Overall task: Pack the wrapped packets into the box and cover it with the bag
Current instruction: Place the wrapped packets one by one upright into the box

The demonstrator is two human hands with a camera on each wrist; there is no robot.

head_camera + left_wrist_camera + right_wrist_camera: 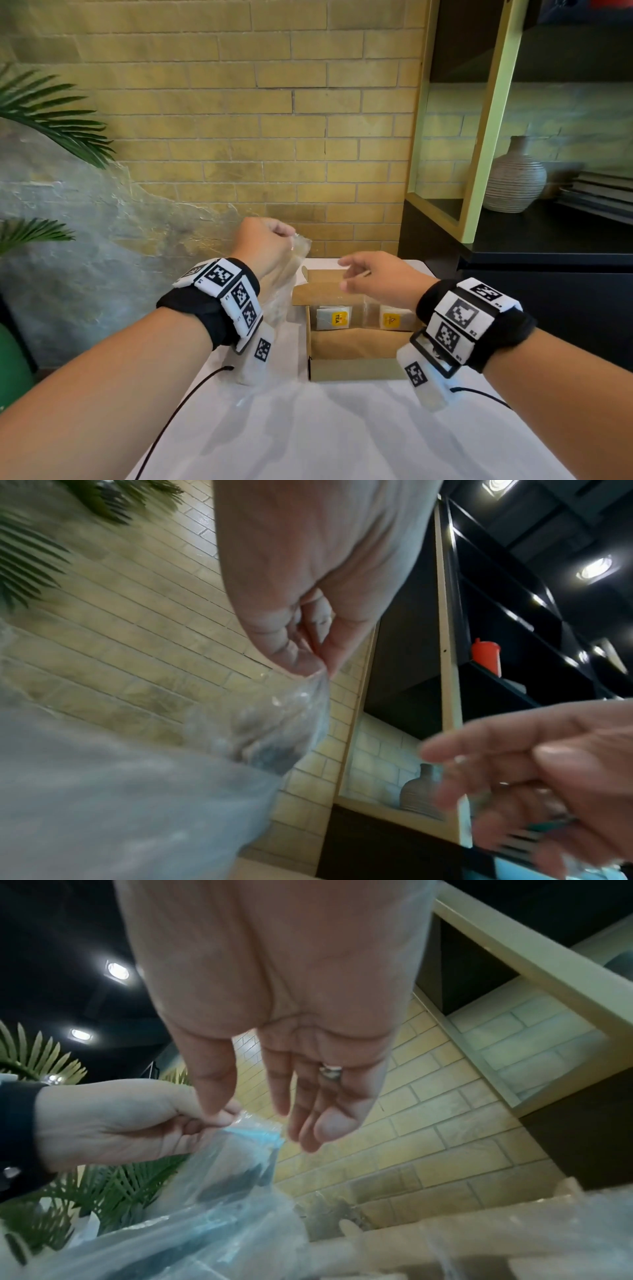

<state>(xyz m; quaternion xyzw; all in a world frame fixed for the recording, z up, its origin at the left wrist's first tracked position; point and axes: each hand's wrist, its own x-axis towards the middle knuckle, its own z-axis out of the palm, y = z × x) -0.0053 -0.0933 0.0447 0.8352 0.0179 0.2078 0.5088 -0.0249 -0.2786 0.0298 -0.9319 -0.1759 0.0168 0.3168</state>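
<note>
A clear plastic bag (282, 284) is pinched at its top edge by the left hand (263, 245), left of the open cardboard box (356, 346); tea packets (332, 318) sit inside; the right hand (380, 277), fingers relaxed, is held above its rear flap.

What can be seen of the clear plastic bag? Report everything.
The clear plastic bag is thin, transparent and crinkled. The left hand pinches its top edge between thumb and fingers, so it hangs beside the open cardboard box, its lower part on the white table. The right hand reaches toward it without gripping it.
</note>
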